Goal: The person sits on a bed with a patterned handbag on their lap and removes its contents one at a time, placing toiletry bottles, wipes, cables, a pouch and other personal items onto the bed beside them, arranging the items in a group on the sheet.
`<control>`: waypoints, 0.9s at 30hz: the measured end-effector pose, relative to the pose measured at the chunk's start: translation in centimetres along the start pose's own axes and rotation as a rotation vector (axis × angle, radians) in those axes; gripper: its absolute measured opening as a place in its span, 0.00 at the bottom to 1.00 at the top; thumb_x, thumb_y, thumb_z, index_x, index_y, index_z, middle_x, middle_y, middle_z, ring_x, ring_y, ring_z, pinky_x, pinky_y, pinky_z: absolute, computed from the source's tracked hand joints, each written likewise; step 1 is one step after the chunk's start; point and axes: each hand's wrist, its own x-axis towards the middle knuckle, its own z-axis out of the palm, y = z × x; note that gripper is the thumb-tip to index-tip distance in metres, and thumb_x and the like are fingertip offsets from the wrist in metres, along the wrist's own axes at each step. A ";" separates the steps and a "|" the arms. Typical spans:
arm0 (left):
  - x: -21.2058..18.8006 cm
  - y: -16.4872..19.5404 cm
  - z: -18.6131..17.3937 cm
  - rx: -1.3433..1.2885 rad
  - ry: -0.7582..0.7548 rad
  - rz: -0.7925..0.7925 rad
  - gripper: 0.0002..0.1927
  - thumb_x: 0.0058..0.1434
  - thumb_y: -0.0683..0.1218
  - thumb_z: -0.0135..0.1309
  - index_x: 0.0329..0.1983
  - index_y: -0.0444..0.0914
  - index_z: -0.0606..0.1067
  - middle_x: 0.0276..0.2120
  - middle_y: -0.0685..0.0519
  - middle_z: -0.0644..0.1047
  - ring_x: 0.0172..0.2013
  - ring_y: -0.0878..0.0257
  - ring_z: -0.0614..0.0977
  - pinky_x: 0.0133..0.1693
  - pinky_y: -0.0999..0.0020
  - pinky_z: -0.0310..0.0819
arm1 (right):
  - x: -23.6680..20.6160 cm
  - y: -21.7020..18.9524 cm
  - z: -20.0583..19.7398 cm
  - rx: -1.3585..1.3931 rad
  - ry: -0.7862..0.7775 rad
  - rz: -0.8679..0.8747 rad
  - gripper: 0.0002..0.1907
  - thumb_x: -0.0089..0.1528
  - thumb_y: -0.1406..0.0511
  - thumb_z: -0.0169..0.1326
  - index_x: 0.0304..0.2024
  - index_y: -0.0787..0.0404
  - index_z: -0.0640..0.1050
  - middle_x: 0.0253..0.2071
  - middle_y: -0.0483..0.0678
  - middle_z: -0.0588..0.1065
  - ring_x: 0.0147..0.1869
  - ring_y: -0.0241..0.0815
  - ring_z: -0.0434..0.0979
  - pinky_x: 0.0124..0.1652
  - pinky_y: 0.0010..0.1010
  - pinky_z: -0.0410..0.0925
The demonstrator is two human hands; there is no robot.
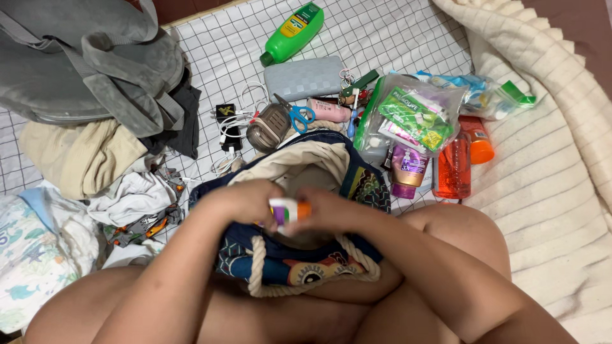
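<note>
Both hands were clenched round a small white tube with an orange cap (290, 210), left hand (239, 200) and right hand (331, 209) pinching an end each, right over the open patterned tote bag (299, 255), which looked mostly empty; beyond the fingers, a clear zip pouch (414, 114) stuffed with sachets

Counted around the tote bag (299, 255): one green bottle (292, 25), one grey pouch (305, 78), one scissors (294, 114), two orange bottles (454, 167) (478, 141), one purple bottle (408, 169).

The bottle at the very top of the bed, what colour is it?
The bottle is bright green with a yellow and dark label, lying on the checked sheet. The head view shows it.
</note>
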 end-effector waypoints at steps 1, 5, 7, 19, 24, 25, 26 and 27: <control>-0.3 -0.5 -0.8 -0.124 0.041 0.072 0.24 0.45 0.46 0.71 0.46 0.39 0.80 0.39 0.49 0.85 0.41 0.57 0.85 0.46 0.64 0.77 | 0.2 -0.1 -0.6 0.175 -0.033 0.002 0.37 0.47 0.47 0.67 0.52 0.57 0.72 0.42 0.51 0.78 0.44 0.50 0.82 0.39 0.40 0.75; -0.3 -0.8 -2.5 -0.731 0.271 0.314 0.24 0.56 0.44 0.63 0.56 0.35 0.74 0.44 0.49 0.81 0.44 0.59 0.82 0.48 0.64 0.78 | 0.3 0.0 -0.2 0.088 -0.116 -0.146 0.30 0.54 0.49 0.65 0.50 0.57 0.71 0.46 0.49 0.77 0.49 0.44 0.81 0.44 0.36 0.74; 0.6 -0.3 -2.7 -1.111 0.417 0.024 0.21 0.61 0.46 0.59 0.54 0.34 0.71 0.38 0.46 0.79 0.40 0.48 0.82 0.43 0.51 0.78 | -0.1 0.5 2.2 -0.239 -0.082 -0.316 0.24 0.57 0.54 0.64 0.48 0.60 0.73 0.46 0.53 0.77 0.50 0.50 0.80 0.46 0.39 0.72; 1.2 1.3 -4.4 -1.830 0.433 0.471 0.21 0.65 0.42 0.50 0.59 0.44 0.60 0.48 0.42 0.76 0.51 0.48 0.82 0.53 0.54 0.79 | 0.5 1.0 8.3 -0.681 0.027 -0.338 0.15 0.61 0.65 0.52 0.50 0.52 0.78 0.49 0.60 0.74 0.49 0.60 0.78 0.46 0.48 0.71; 0.1 3.0 -3.8 -1.422 0.531 0.169 0.17 0.65 0.43 0.50 0.57 0.42 0.68 0.43 0.50 0.78 0.40 0.59 0.82 0.42 0.63 0.79 | 0.5 1.2 7.3 -0.620 0.283 -0.556 0.18 0.56 0.65 0.55 0.50 0.51 0.79 0.43 0.56 0.78 0.44 0.57 0.80 0.41 0.45 0.73; -0.1 3.3 -3.6 -1.351 0.516 0.191 0.14 0.65 0.44 0.51 0.54 0.40 0.71 0.41 0.51 0.78 0.39 0.61 0.82 0.42 0.65 0.79 | 0.6 1.2 6.3 -0.642 0.325 -0.588 0.20 0.53 0.65 0.58 0.50 0.53 0.79 0.42 0.57 0.78 0.41 0.58 0.80 0.39 0.46 0.72; -0.4 3.5 -3.3 -1.281 0.502 0.209 0.11 0.66 0.44 0.53 0.51 0.37 0.73 0.39 0.53 0.79 0.38 0.63 0.82 0.41 0.67 0.78 | 0.9 1.1 4.8 -0.662 0.365 -0.620 0.23 0.50 0.64 0.61 0.50 0.55 0.79 0.40 0.59 0.78 0.38 0.60 0.79 0.36 0.47 0.72; -0.6 3.6 -3.1 -1.193 0.478 0.216 0.09 0.66 0.45 0.53 0.46 0.36 0.74 0.35 0.52 0.79 0.35 0.63 0.80 0.38 0.67 0.75 | 1.1 1.1 2.7 -0.560 0.279 -0.518 0.17 0.52 0.64 0.61 0.44 0.56 0.79 0.38 0.54 0.79 0.38 0.54 0.81 0.38 0.43 0.73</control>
